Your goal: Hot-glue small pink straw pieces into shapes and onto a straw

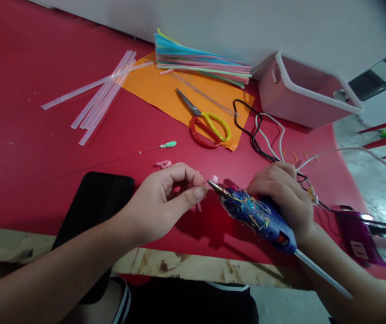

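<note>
My right hand (282, 193) is wrapped round the handle of a blue glue gun (260, 216), crusted with dried glue strands. A clear glue stick (323, 273) sticks out of its back end. The metal nozzle points left and meets a small pale pink piece (215, 179) at my left fingertips. My left hand (169, 198) pinches this pink piece, which looks like pipe cleaner; most of it is hidden behind the fingers. Just beyond my left hand lies a curled pink pipe cleaner (164, 164). Past it is a thin wire with a fuzzy green tip (168, 144).
Scissors (209, 126) and a pipe cleaner bundle (202, 60) lie on orange paper (145, 92). Several glue sticks (103, 96) are at left, a black phone (94, 211) by the front edge. Cords (255, 135), a pink bin (290, 99) and a purple power strip (358, 238) are right.
</note>
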`<action>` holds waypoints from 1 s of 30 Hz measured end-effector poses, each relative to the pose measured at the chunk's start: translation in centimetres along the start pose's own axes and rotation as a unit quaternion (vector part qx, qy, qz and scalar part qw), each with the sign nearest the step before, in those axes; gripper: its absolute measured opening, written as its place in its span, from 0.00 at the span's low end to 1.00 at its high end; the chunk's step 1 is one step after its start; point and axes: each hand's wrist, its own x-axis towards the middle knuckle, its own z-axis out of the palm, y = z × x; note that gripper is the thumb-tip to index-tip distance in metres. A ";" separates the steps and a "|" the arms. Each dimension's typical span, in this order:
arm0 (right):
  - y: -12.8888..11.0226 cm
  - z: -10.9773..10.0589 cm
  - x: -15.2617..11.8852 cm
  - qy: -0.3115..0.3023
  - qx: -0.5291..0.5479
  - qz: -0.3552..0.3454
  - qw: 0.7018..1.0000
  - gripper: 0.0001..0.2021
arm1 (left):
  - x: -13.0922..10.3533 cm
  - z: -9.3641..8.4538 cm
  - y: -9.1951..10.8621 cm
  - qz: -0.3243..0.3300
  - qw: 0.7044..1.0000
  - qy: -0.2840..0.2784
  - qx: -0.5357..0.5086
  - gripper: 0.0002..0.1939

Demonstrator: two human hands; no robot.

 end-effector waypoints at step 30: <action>-0.1 -0.1 -0.3 0.032 0.034 0.024 0.999 0.05 | 0.1 0.1 0.3 -0.016 1.000 0.004 -0.027 0.07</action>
